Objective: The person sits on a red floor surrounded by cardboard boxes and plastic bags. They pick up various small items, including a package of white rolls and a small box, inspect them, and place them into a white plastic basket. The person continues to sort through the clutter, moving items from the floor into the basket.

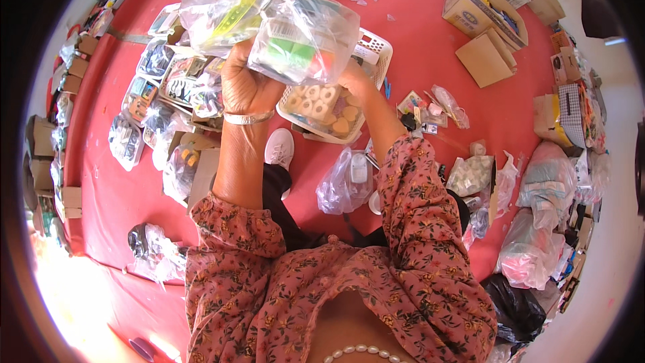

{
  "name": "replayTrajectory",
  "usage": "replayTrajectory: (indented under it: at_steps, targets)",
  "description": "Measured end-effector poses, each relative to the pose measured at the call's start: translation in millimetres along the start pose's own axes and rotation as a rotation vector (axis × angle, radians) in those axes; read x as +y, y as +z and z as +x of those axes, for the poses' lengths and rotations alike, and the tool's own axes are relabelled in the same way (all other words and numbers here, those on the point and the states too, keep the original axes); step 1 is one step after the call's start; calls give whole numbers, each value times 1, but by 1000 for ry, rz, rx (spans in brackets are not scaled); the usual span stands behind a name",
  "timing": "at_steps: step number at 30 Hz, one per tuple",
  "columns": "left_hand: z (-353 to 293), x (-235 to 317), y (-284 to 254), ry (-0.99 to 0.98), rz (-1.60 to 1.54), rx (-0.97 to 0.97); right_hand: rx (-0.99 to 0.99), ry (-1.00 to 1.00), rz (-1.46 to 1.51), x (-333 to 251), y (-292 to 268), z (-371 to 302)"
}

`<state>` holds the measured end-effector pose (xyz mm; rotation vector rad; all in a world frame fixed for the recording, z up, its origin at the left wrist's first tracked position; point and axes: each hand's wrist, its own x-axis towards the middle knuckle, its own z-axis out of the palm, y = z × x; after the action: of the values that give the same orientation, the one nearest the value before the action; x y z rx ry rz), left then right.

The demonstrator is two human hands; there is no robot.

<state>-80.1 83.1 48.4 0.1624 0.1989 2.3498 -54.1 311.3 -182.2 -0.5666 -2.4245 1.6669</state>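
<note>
A large clear plastic bag [228,7] is raised in front of me, with a yellow-green perforated strip, a bright green block and something orange showing through it. My left hand [248,84] is closed on the underside of the bag, its fingertips hidden by the plastic. At the lower right corner, my right hand [354,77] grips the bag, its fingers mostly out of sight. Just below the bag, a white plastic basket [384,60] on the floor holds pale round rolls [316,99] and tan heart-shaped pieces [341,124].
Several filled trays and baskets [138,91] crowd the red floor to my left. A purple-tinted plastic bag [336,185] lies near my white shoe [279,148]. Cardboard boxes [470,17] stand far right; stuffed plastic bags [534,242] line the right wall. Small packets [450,104] lie loose.
</note>
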Motion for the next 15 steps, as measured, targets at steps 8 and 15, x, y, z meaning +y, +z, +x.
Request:
replayTrajectory:
  at_steps: [8, 15]
  targets:
    - [-5, 5, -8, -51, -87, -32, 49, 262, 212, -91, -75, -28]
    - [14, -13, 2, -75, -19, -5, -167, -171, -1354, 8, -147, 40]
